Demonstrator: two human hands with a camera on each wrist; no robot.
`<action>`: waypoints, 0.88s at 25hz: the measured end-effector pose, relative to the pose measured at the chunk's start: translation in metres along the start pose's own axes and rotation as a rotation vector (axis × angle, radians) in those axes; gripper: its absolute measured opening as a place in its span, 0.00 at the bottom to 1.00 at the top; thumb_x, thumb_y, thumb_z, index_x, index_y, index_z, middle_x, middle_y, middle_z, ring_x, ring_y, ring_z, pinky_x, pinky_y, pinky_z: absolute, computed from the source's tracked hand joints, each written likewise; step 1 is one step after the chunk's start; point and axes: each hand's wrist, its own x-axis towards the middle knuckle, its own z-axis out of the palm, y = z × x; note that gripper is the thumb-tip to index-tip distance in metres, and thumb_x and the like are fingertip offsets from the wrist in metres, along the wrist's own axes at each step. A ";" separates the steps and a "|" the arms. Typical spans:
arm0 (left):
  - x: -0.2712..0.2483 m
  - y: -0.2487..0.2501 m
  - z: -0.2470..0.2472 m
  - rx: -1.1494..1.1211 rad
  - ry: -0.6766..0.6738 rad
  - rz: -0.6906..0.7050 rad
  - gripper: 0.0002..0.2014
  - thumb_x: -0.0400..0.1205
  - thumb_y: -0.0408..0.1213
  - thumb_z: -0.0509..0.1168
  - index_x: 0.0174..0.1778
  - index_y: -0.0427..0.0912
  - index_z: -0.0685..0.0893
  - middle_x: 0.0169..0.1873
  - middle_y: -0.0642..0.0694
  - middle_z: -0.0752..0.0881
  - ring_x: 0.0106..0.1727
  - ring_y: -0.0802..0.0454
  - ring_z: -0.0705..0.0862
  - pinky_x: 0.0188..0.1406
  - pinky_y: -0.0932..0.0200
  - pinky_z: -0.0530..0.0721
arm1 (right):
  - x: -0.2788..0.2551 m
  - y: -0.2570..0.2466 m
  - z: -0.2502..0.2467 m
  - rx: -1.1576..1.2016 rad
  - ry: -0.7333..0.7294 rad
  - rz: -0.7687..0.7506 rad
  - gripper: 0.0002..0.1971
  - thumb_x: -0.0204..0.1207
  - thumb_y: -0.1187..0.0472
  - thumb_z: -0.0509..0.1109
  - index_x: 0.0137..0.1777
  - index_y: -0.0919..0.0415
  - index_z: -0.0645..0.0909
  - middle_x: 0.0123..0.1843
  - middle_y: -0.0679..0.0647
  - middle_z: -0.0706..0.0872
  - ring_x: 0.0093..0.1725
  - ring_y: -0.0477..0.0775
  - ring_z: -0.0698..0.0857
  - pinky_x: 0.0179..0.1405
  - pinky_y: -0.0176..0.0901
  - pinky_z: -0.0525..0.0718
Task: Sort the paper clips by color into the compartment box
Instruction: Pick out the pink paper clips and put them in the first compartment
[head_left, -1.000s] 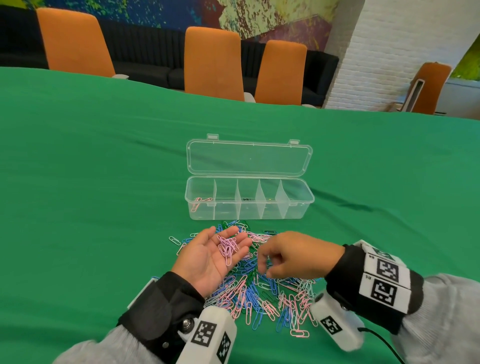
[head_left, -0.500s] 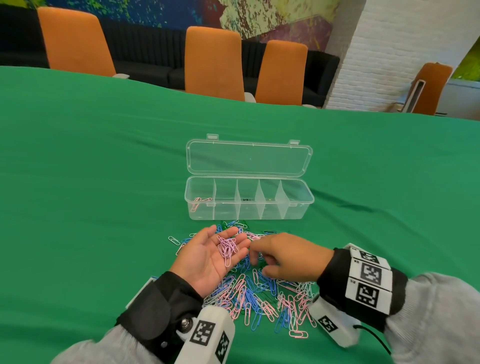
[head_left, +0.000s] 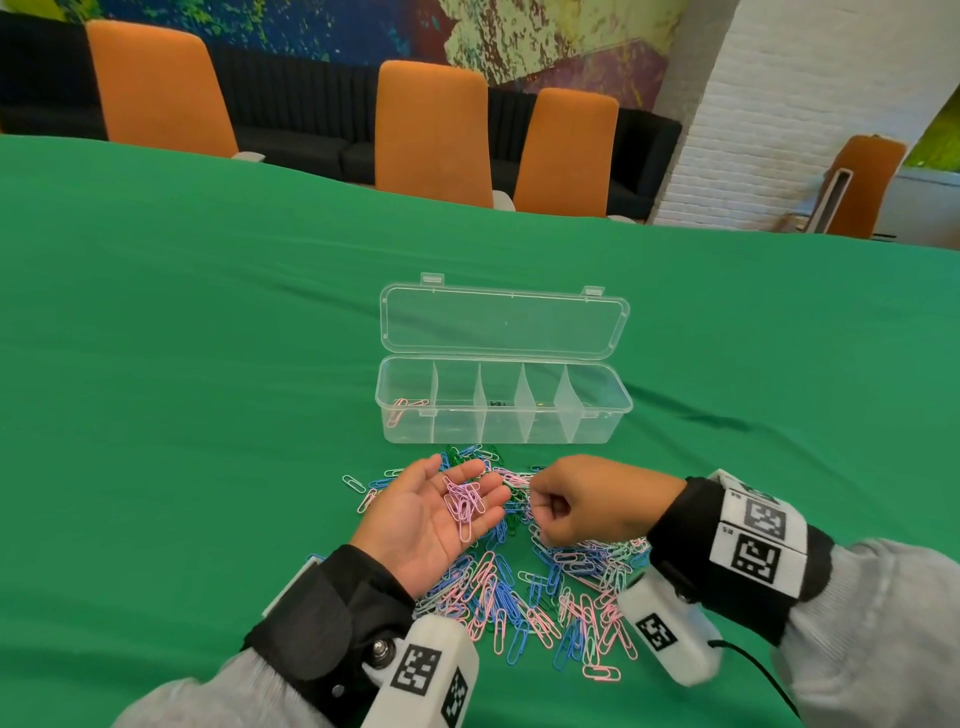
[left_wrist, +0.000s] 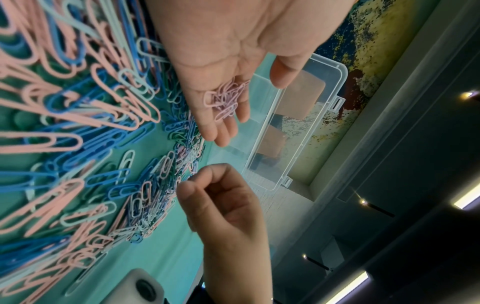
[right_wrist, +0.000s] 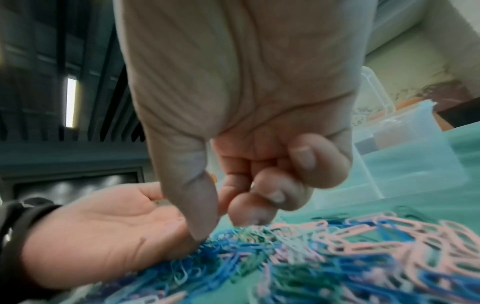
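Your left hand (head_left: 431, 525) lies palm up over the far left part of the paper clip pile (head_left: 530, 597), its grip wide, fingers straight and relaxed. A small bunch of pink clips (head_left: 464, 503) rests loose on the base of those fingers and the upper palm; nothing pinches them. In the left wrist view the same pink bunch (left_wrist: 224, 99) sits across the fingers, with the fingertips pointing toward the compartment box (left_wrist: 293, 123).

Your right hand (head_left: 587, 501) hangs just beside the left one, knuckles up, over the far right part of the pile. Its grip is narrow: the fingers (right_wrist: 262, 197) are curled in toward the palm and the thumb (right_wrist: 192, 197) points down at the clips. The right wrist view is blurred at the fingertips, so you cannot tell whether a clip sits between them or whether they touch the pile.

The pile of pink, blue, pale and green clips spreads over the green table (head_left: 182, 389) near its near edge, between and under your two wrists. The clear compartment box (head_left: 503, 410) stands just beyond the pile, toward the table's middle, its lid (head_left: 503, 321) laid open on the far side. A few pink clips in the box (head_left: 405, 408) lie in its leftmost compartment.
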 end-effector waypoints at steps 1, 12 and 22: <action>0.000 0.000 0.000 0.002 0.003 0.000 0.22 0.87 0.44 0.49 0.55 0.29 0.80 0.47 0.30 0.87 0.50 0.37 0.86 0.49 0.46 0.86 | 0.001 -0.002 -0.002 0.000 0.012 -0.004 0.07 0.73 0.66 0.67 0.37 0.54 0.74 0.32 0.46 0.77 0.29 0.43 0.71 0.30 0.35 0.70; 0.002 0.001 -0.002 -0.014 0.005 0.013 0.22 0.87 0.45 0.49 0.56 0.29 0.80 0.47 0.30 0.87 0.50 0.38 0.86 0.48 0.47 0.86 | 0.016 -0.002 0.021 -0.266 -0.009 0.183 0.16 0.77 0.46 0.67 0.45 0.62 0.79 0.38 0.53 0.78 0.40 0.55 0.76 0.36 0.44 0.74; 0.000 0.000 -0.002 0.009 0.009 0.006 0.22 0.87 0.45 0.49 0.57 0.30 0.80 0.46 0.31 0.88 0.48 0.38 0.87 0.48 0.47 0.86 | 0.008 0.005 0.009 0.021 0.144 0.118 0.12 0.76 0.60 0.64 0.31 0.50 0.72 0.28 0.45 0.74 0.29 0.43 0.70 0.27 0.34 0.67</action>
